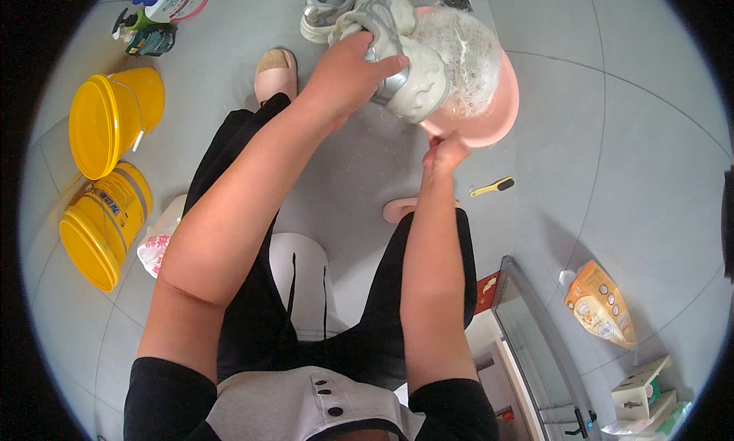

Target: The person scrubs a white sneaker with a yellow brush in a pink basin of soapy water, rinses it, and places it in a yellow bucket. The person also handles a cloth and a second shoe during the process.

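Note:
My left hand [350, 77] grips a white sneaker [421, 88] with grey and silver trim around its collar and heel. The sneaker is held over the near left rim of a pink plastic basin [507, 111]. White soap suds [461, 60] cover much of the water in that basin. At the basin's near edge, my right hand [447, 153] holds the rim; its fingertips are partly hidden underneath. Another white and grey sneaker [324, 19] is on the floor beyond my left hand, left of the basin.
Pump bottles [150, 37] stand at the upper left, above two yellow buckets [129, 105] and a white plastic bag [153, 249]. A small yellow-handled tool [487, 187] with a dark oval head lies on the tiles. An orange pouch [599, 303] is at the right, near a glass door [530, 326].

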{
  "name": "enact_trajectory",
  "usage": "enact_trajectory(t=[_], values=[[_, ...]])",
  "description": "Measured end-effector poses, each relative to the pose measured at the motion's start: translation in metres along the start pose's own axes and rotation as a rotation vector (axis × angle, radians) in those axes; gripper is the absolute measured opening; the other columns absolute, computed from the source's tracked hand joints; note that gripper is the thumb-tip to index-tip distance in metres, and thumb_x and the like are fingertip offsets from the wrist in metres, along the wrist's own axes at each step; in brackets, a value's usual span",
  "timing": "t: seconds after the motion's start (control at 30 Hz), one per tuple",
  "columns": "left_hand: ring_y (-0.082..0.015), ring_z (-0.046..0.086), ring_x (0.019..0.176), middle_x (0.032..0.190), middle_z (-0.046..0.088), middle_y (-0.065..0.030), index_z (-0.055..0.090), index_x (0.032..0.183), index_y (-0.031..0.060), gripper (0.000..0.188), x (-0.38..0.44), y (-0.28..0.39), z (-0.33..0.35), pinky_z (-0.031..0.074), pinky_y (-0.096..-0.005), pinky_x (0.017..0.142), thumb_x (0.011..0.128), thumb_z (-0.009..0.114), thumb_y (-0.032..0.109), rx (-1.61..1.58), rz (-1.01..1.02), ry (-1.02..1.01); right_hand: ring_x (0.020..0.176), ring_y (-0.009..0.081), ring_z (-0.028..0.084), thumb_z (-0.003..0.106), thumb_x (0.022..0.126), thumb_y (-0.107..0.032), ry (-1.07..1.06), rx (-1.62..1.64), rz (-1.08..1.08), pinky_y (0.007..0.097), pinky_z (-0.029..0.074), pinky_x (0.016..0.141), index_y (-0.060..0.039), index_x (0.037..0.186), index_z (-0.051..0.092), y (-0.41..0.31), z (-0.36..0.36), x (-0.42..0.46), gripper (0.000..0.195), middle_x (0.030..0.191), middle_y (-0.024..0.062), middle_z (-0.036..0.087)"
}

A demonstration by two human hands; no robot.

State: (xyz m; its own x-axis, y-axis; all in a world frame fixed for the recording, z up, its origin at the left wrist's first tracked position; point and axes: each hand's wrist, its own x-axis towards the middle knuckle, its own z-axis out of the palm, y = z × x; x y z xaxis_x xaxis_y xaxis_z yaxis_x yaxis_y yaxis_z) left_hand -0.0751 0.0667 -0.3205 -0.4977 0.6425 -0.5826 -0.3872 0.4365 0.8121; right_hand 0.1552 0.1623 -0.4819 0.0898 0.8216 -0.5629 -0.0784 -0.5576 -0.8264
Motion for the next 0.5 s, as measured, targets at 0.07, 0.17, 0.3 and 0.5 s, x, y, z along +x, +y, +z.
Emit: enact_trajectory(t=[0.07,0.17,0.3,0.5], values=[[-0.0149,0.056,0.095,0.105,0.063,-0.0097,0.056,0.113,-0.0031,0.042,-0.002,0.005,-0.001,0.043,-0.029,0.084,0.085,0.067,0.026,0.008,0.001,-0.025,0.082,0.0294,0.061,0.037,0.092,-0.005,0.001,-0.078,0.03,0.0382,0.057,0.064,0.0111,0.115,0.041,-0.018,0.009,0.018,0.028,0.107,0.0193,0.053],[-0.0166,0.056,0.096,0.107,0.062,-0.0112,0.055,0.115,-0.0044,0.046,0.0,0.004,-0.007,0.043,-0.03,0.085,0.085,0.067,0.027,0.025,-0.015,-0.024,0.074,0.0199,0.057,0.037,0.088,-0.001,0.081,-0.085,0.096,0.0319,0.049,0.056,0.0057,0.114,0.049,-0.032,0.032,0.015,0.029,0.101,0.0138,0.057],[-0.0186,0.056,0.097,0.11,0.061,-0.0139,0.052,0.119,-0.0066,0.052,0.0,0.007,-0.007,0.043,-0.031,0.085,0.084,0.068,0.029,0.096,-0.006,-0.002,0.081,0.0245,0.06,0.036,0.089,-0.002,0.063,-0.061,0.095,0.0338,0.053,0.061,0.0068,0.117,0.046,-0.035,0.033,0.017,0.031,0.107,0.0166,0.056],[-0.0207,0.056,0.102,0.114,0.059,-0.0177,0.047,0.126,-0.0086,0.062,0.004,0.002,-0.014,0.043,-0.0307,0.087,0.083,0.068,0.031,0.069,0.009,-0.018,0.092,0.0303,0.061,0.035,0.092,-0.004,0.027,-0.04,0.107,0.0389,0.058,0.069,0.0074,0.124,0.04,-0.03,0.019,0.02,0.034,0.116,0.0198,0.053]])
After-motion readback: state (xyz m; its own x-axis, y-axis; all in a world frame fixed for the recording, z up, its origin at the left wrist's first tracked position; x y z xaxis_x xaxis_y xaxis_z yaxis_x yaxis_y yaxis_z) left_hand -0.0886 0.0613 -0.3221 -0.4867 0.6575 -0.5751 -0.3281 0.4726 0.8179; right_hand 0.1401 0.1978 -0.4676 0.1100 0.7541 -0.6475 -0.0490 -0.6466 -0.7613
